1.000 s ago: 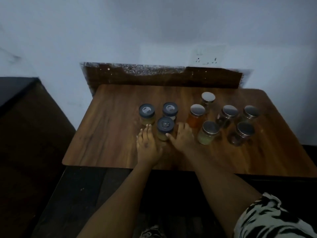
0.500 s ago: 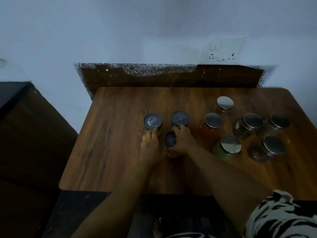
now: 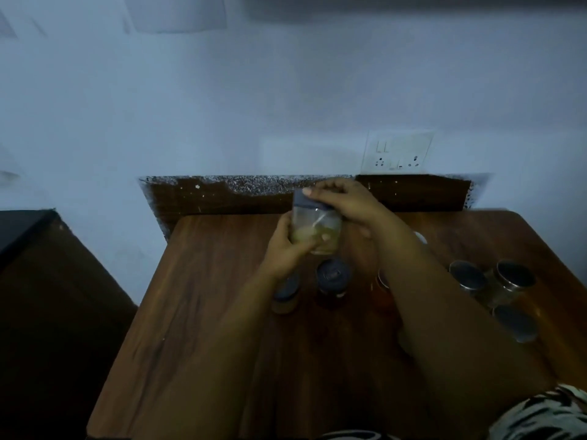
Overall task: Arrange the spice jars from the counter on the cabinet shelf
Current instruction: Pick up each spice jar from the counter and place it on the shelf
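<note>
Brown wooden worktop [image 3: 197, 312] against a pale wall, with jars standing on it: two dark-lidded ones [image 3: 333, 277] near the middle, shiny-lidded ones [image 3: 468, 276] off to the right. No cabinet shelf in sight yet. Small glass spice jar [image 3: 317, 233] up in the air above the worktop, pale yellow stuff inside. Probably light, hard, smooth, easy to break if dropped; best held round the glass. Left hand [image 3: 287, 246] wrapped round the glass. Right hand [image 3: 346, 201] curled over the dark lid, fingers [image 3: 309, 192] closed on its edge.
</note>
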